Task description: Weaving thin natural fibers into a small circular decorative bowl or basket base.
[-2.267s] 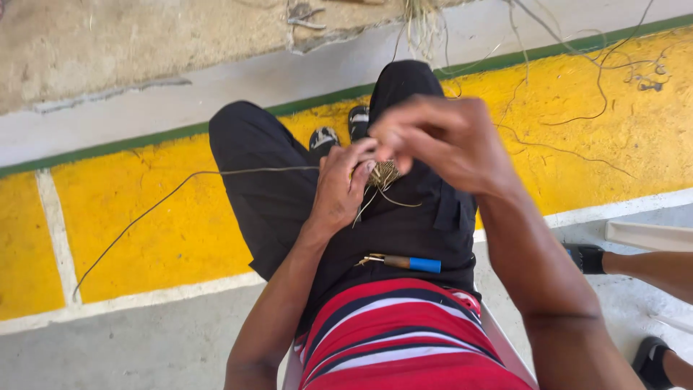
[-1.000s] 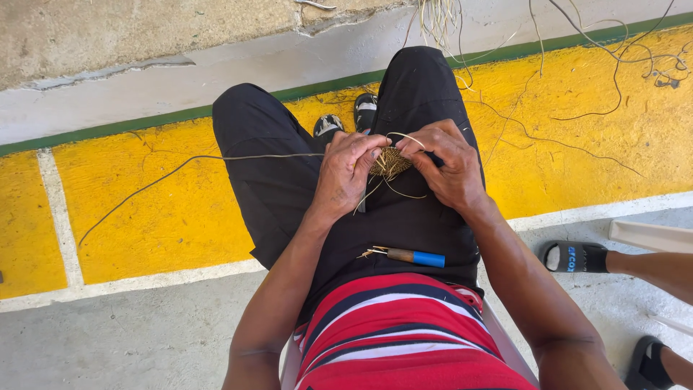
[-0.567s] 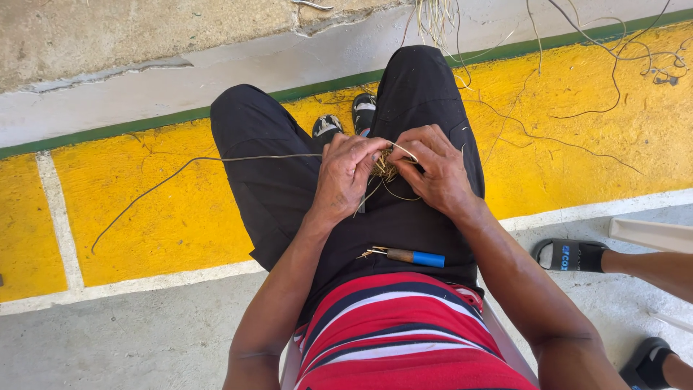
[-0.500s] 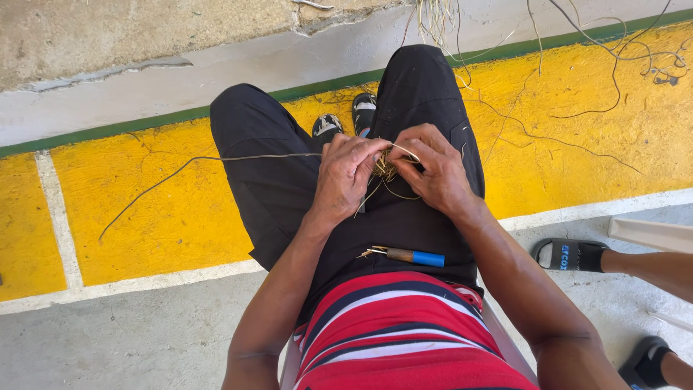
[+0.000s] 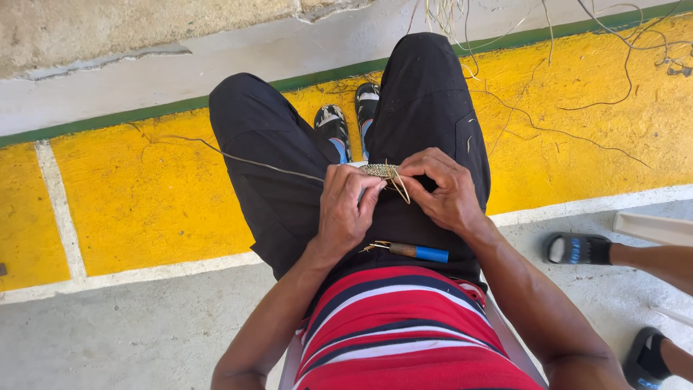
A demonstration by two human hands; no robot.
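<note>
Over the lap, the left hand [image 5: 346,209] and right hand [image 5: 444,189] pinch a small woven fibre piece [image 5: 380,171], its lower part hidden by fingers; both hands sit slightly lower than before.

blue-handled tool [image 5: 411,251] on lap | loose fibre strands [image 5: 613,43] on yellow floor band [image 5: 144,202] | another person's sandalled foot [image 5: 577,249]
</note>
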